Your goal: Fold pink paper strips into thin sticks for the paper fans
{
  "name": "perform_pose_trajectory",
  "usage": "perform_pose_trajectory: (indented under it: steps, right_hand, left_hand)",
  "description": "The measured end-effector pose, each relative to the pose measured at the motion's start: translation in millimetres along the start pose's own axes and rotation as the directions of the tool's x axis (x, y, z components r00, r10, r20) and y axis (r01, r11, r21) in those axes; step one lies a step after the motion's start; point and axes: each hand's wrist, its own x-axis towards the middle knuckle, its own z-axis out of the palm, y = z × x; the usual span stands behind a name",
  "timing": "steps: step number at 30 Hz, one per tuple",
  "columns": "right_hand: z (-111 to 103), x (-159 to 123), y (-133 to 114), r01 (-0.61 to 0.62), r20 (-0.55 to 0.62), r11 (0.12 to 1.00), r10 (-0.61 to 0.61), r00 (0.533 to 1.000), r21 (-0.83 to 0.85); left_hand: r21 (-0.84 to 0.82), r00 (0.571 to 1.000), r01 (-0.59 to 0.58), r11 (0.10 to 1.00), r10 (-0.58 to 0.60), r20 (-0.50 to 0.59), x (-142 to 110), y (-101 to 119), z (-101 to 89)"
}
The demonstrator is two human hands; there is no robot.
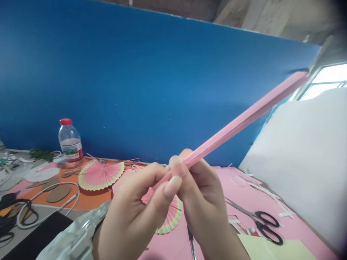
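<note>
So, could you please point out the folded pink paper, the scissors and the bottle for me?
Folded pink paper (pixel 244 119): head view, midway along its raised length.
Scissors (pixel 255 216): head view, where the blades meet the black handles.
Bottle (pixel 71 148): head view, on its label.

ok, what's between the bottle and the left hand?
In the head view, a pink pleated fan lies between the bottle and the left hand, partly over an orange sheet.

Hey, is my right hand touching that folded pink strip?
Touching. In the head view, the right hand grips the folded pink strip near its lower end, with the thumb lying against it.
</note>
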Motion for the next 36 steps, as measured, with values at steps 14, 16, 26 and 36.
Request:
perform_pose_trajectory:
  steps: [14, 16, 26, 36]
  right_hand:
    - [-2, 7, 19, 0.068, -0.367, 0.984, -0.002, 0.930, 0.165]
    - [-13, 11, 14, 0.070, -0.491, 0.996, -0.031, 0.870, 0.062]
    - [-59, 24, -16, 0.271, -0.723, 0.962, -0.164, 0.672, 0.033]
    - [-34, 16, -1, -0.006, -0.056, 0.958, -0.010, 0.998, -0.287]
  left_hand:
    - [-0.098, 0.977, 0.214, 0.972, -0.209, 0.051, 0, 6, 5.0]
    - [-0.063, 0.975, 0.208, 0.976, -0.203, 0.089, -2, 4, 5.7]
    - [0.214, 0.875, 0.213, 0.954, -0.283, 0.392, -1, 14, 8.7]
    - [0.207, 0.955, 0.145, 0.967, -0.192, 0.225, 0, 3, 1.4]
